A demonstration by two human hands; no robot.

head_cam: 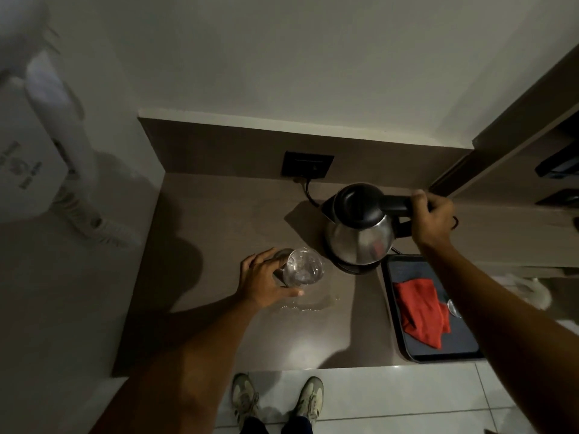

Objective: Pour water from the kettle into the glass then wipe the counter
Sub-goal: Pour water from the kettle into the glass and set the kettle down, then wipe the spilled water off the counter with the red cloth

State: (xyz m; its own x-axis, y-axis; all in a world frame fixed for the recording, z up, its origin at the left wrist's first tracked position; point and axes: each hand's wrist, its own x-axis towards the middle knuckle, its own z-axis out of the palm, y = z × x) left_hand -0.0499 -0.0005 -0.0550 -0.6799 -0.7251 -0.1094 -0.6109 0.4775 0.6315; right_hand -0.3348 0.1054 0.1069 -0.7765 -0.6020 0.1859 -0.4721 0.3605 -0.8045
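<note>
A: What is nearest on the counter (194, 233)?

B: A small puddle (308, 305), just in front of the glass (302, 267). The left hand (266, 281) is wrapped around the glass.

A: And on the right?

B: A dark tray (438, 355) with a red cloth (421, 310); the forearm crosses over it.

A: Farther back?

B: The kettle (360, 228) is on its base, beside the tray. The right hand (434, 216) is closed around its handle. Behind is a wall socket (308, 165).
</note>
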